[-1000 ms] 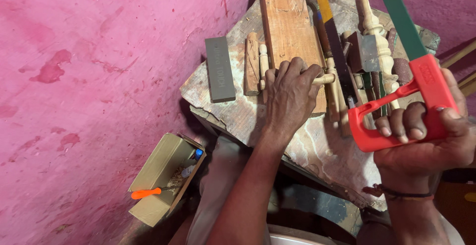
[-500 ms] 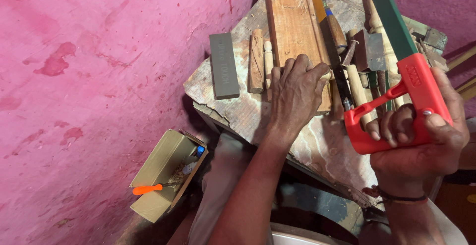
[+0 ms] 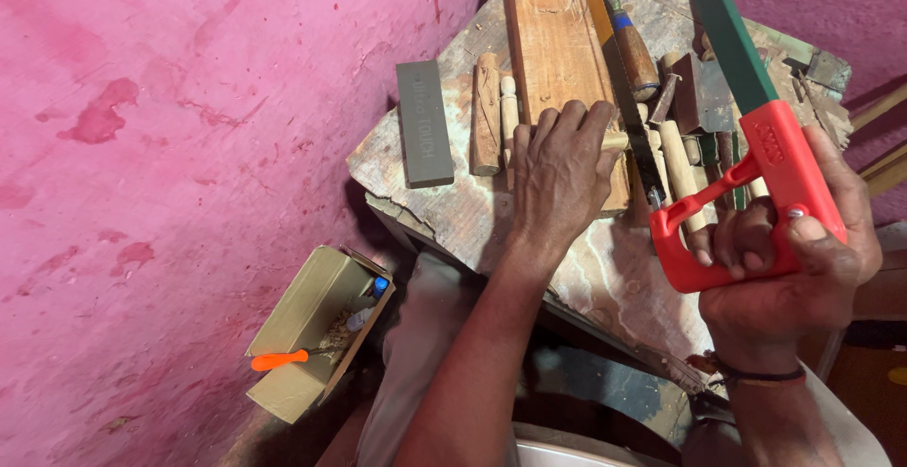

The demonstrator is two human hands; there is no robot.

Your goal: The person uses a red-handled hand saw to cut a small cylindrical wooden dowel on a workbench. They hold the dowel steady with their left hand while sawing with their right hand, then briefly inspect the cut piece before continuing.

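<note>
Pink, stained wall and floor fill the left of the view, and against them stands a worn, pale wooden tabletop (image 3: 453, 212) with chipped edges. On it lies a long reddish-brown wooden plank (image 3: 553, 42), running away from the person. The left hand (image 3: 557, 179) lies flat on the near end of this plank, fingers spread and curled over a small pale wooden dowel (image 3: 616, 140) that sticks out to the right of the fingertips. The right hand (image 3: 794, 269) is wrapped tight around the red plastic handle of a handsaw with a green blade (image 3: 732, 42); the saw is held above the right side of the tabletop, its blade pointing up and away, clear of the plank.

Left of the plank rest a grey rectangular sharpening stone (image 3: 424, 124) and two short turned wooden pieces (image 3: 487, 113). Right of the plank lies a cluster of wooden-handled chisels and files (image 3: 661, 99), close together.

Down on the floor, well apart from the tabletop, sits an open tan cardboard box (image 3: 302, 330) with an orange-handled tool (image 3: 280, 360) lying across its rim.
</note>
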